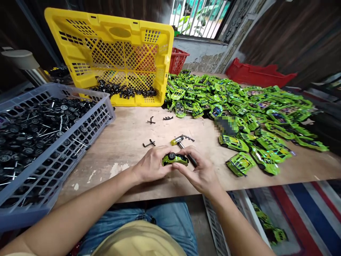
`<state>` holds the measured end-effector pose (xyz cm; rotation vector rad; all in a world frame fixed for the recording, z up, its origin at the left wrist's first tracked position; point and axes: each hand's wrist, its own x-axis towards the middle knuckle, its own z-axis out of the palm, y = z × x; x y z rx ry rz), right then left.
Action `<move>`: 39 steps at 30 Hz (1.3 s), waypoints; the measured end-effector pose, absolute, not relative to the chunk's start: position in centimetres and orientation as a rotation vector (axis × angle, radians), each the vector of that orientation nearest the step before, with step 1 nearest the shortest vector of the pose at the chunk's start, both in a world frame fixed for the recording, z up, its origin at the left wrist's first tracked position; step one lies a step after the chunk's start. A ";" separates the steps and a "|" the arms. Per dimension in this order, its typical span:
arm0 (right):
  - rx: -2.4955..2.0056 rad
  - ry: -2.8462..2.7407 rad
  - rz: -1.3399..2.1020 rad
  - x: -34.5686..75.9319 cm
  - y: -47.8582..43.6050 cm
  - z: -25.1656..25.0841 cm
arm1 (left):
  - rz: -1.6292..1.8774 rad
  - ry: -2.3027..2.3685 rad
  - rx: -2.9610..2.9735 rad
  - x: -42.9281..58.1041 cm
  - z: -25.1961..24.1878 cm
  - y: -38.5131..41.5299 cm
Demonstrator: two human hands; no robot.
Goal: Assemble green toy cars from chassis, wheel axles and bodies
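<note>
Workshop: heaped toy cars, crated wheels

A brown wooden table is under the left hand and right hand. Far past them, bright light shows in a window with bars. Under it is a rough, pale wall. A dark wall is back and right of the hands. Low on that side is a striped sheet.

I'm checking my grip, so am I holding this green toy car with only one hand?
No, the left hand and the right hand both have fingers on the green toy car.
</note>
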<state>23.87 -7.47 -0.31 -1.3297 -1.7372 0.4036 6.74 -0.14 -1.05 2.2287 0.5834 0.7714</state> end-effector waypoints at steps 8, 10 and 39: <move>-1.304 -1.792 0.373 25.5 -8.3 -0.7 | 0.658 0.523 2.327 8.4 -1.1 -0.8; -1.336 -1.719 0.350 25.5 -8.5 -1.6 | 0.631 0.546 2.353 8.9 -1.2 -0.8; -1.457 -1.363 0.353 23.9 -7.0 -1.8 | 0.722 0.979 2.491 10.4 -1.7 -3.7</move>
